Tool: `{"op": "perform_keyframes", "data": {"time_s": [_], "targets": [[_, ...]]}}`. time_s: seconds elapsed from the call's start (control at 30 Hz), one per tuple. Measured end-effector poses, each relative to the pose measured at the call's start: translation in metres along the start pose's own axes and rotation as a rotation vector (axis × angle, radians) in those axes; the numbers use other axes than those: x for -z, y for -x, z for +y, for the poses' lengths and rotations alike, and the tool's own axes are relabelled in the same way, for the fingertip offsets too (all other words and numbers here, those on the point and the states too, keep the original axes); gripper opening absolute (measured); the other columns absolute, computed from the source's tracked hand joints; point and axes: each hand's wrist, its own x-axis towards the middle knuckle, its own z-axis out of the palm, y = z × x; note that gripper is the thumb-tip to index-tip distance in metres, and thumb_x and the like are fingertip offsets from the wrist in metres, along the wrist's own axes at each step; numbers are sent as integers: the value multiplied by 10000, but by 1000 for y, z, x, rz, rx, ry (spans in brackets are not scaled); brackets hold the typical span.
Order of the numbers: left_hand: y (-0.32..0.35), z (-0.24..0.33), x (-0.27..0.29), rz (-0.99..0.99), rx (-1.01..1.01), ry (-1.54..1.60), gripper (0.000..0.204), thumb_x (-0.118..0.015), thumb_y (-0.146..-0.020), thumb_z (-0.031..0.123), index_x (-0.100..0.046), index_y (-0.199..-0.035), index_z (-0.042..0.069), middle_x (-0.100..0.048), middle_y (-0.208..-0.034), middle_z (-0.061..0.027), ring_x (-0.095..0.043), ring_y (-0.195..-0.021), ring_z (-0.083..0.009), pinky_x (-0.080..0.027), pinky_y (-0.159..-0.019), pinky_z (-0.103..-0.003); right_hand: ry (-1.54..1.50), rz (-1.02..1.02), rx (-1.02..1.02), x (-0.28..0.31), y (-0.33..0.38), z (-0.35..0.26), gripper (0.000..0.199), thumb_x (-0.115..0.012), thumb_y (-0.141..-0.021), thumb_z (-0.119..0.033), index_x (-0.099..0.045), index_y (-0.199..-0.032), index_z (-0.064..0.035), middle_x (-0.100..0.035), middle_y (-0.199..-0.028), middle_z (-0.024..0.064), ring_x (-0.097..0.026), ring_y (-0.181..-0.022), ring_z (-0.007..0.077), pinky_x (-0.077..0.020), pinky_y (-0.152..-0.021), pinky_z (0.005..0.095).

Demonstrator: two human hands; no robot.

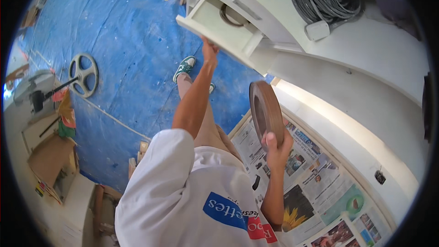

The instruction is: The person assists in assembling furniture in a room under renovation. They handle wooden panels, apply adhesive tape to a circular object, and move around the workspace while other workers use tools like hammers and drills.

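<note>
A large flat roll of brown edge banding [270, 110] is gripped at its lower rim by my right hand [279, 148], thumb on the near side. My left hand [210, 51] holds the front of a white drawer [224, 43] from below; some of its fingers are hidden by the panel. That drawer is pulled out of a white cabinet. Inside it, towards the back, lies a thin dark coil [232, 16].
On the white countertop rests a thick bundle of grey cable [320, 0] beside a white box [317, 31]. Newspaper [306, 174] covers a surface under my right arm. A fan with a round base [83, 75] stands left on blue floor sheeting [132, 32].
</note>
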Motion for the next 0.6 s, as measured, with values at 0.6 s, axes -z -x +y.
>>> {"op": "perform_keyframes", "data": {"time_s": [0.6], "targets": [[134, 58, 90, 0, 227, -90, 596, -355, -976, 590, -463, -1258, 76, -586, -1132, -127, -556, -1075, -261, -431, -968, -451, 984, -349, 733, -216, -215, 135, 457, -646, -869, -328, -554, -1182, -8, -575, -1182, 140, -489, -1159, 302, -348, -991, 463]]}}
